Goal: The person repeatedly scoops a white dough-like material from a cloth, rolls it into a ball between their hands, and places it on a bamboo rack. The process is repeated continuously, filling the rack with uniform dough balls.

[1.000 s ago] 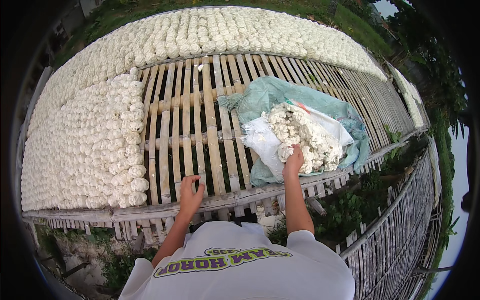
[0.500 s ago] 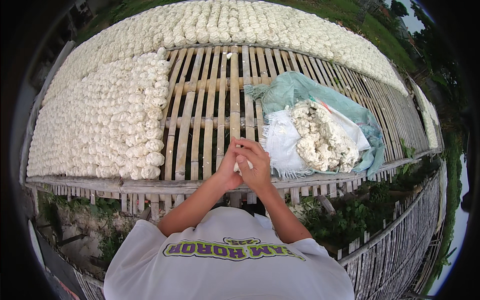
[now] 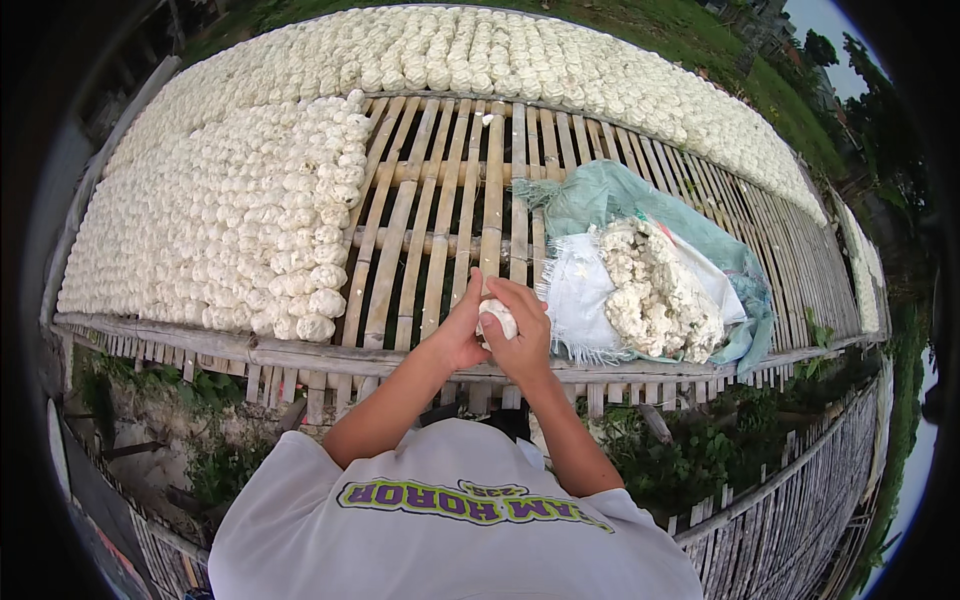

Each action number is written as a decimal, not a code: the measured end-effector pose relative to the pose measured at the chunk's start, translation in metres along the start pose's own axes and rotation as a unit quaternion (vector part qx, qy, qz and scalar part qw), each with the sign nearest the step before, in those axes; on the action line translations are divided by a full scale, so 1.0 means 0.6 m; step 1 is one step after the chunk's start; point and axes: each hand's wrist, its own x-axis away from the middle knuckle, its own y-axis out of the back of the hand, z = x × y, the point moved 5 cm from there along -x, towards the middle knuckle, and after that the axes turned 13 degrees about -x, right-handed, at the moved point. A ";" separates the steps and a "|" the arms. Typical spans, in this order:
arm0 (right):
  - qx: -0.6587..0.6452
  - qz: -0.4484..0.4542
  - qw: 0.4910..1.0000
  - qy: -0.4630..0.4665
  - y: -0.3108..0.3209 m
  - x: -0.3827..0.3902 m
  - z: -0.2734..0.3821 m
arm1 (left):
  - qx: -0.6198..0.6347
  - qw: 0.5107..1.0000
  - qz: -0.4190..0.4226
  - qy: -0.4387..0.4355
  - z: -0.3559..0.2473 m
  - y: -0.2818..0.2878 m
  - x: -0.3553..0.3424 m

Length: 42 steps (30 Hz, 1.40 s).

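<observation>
Fingers [image 3: 522,297] of both hands clamped on white lump [image 3: 497,320].
Left hand [image 3: 462,335], right hand [image 3: 528,345] cup it; teal sack [image 3: 592,196] rightward.

White lump [image 3: 500,314]: matt, doughy-looking, lightly uneven skin. Crumbly heap [image 3: 660,300]: same chalky matt look, rough, pitted, clotted. Ball rows [image 3: 215,235]: matt, creased, knobbly. Slats [image 3: 433,225]: split bamboo, fairly smooth, dull sheen, ridged at nodes. Front pole [image 3: 250,349]: weathered bamboo or wood, dry, matt. Green sack [image 3: 592,198]: woven plastic, wrinkled, faint sheen. White sack [image 3: 580,290]: woven plastic, edge frayed into threads. Shirt [image 3: 450,560]: soft matt cloth. Lower fence [image 3: 790,500]: rough, greyed strips.
</observation>
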 end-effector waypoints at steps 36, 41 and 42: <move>-0.144 0.003 0.987 -0.071 -0.056 -0.014 0.012 | -0.032 0.994 -0.005 -0.100 -0.067 -0.016 0.063; -0.198 0.054 0.967 -0.152 -0.055 -0.034 0.006 | 0.025 0.977 -0.105 -0.182 -0.066 -0.022 0.060; -0.199 0.055 0.965 -0.164 -0.054 -0.034 0.003 | 0.055 0.976 -0.124 -0.168 -0.062 -0.020 0.058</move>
